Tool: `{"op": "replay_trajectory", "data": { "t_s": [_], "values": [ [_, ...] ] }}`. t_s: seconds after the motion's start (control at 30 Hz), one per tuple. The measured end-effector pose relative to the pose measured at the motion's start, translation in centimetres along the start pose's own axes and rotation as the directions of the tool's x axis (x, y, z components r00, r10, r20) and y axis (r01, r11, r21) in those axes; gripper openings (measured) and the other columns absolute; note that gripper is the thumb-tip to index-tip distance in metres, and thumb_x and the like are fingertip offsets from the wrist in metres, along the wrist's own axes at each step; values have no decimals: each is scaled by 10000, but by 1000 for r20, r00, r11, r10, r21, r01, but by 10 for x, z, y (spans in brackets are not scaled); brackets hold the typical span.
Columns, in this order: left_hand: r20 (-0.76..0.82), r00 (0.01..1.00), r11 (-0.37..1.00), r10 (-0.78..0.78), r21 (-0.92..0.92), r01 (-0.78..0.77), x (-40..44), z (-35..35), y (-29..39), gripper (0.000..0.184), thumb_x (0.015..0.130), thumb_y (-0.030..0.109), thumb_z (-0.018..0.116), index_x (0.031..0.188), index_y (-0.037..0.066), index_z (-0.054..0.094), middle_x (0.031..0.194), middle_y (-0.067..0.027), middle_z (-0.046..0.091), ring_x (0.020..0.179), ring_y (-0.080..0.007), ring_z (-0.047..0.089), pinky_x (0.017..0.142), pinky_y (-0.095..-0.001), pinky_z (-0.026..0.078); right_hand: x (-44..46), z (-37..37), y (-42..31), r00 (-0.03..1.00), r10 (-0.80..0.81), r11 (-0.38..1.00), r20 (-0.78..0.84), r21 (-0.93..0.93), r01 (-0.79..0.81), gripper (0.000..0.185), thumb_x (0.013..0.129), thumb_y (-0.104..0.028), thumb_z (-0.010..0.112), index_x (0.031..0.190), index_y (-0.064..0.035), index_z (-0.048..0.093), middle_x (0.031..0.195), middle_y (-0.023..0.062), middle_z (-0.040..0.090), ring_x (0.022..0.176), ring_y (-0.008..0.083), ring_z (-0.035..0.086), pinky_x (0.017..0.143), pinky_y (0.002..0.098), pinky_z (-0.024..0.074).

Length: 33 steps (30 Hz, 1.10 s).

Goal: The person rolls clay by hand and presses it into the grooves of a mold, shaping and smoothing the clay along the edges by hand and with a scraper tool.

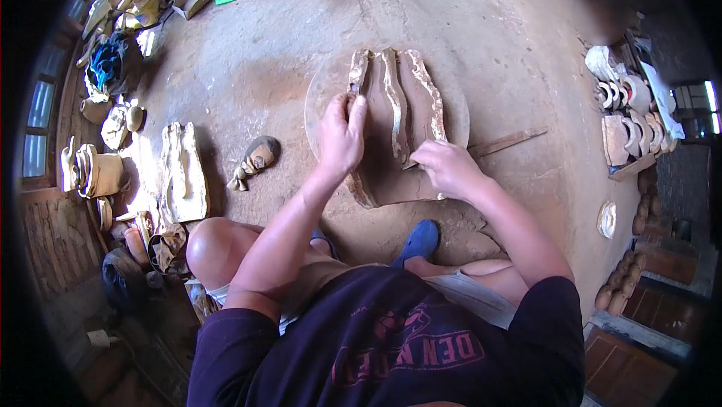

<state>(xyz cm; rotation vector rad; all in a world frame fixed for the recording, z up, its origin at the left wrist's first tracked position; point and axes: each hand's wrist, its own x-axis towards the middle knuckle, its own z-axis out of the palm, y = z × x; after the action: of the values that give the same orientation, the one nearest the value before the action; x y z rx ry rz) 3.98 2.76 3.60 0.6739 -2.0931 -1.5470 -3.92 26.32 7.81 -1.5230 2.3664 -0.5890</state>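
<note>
While the long, clay-like brown slab with three pale, wavy ridges (396,110) lies at twelve o'clock from you on a broad, round board (323,91), your left hand (342,133) brings thumb and fingers nearly together at its nine o'clock edge, though I cannot tell whether they grip anything. Your right hand (449,166), near four o'clock, pinches a small, thin dark strip (410,166); pressing too deep could gouge the slab, and an unsteady left hand could chip a ridge.
</note>
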Motion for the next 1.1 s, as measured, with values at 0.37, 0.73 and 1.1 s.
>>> {"op": "replay_trajectory", "data": {
  "t_s": [0.37,0.73,1.1],
  "values": [
    [582,803,950,-129,-159,268,-78,25,37,424,1044,387,604,1054,-37,586,806,-188,651,785,-265,654,760,-419,522,-43,-5,-31,725,668,389,-169,909,-147,451,939,37,657,1376,14,547,1124,103,676,1001,134,658,877,277,541],
    [-21,986,986,163,32,-162,-24,9,-6,323,982,291,691,1031,-14,596,895,-212,607,848,-375,614,771,-453,490,4,-36,0,920,269,959,-286,-7,-282,158,900,-149,681,936,-20,764,943,174,697,920,362,634,887,456,492],
    [-28,1000,946,11,323,-1,-3,14,-60,366,1019,340,585,1158,5,544,1081,-249,621,1022,-440,605,879,-509,479,153,8,75,928,332,893,169,-372,-251,254,835,-73,539,950,-27,761,984,211,698,1023,378,652,907,452,540]
  ]
}}
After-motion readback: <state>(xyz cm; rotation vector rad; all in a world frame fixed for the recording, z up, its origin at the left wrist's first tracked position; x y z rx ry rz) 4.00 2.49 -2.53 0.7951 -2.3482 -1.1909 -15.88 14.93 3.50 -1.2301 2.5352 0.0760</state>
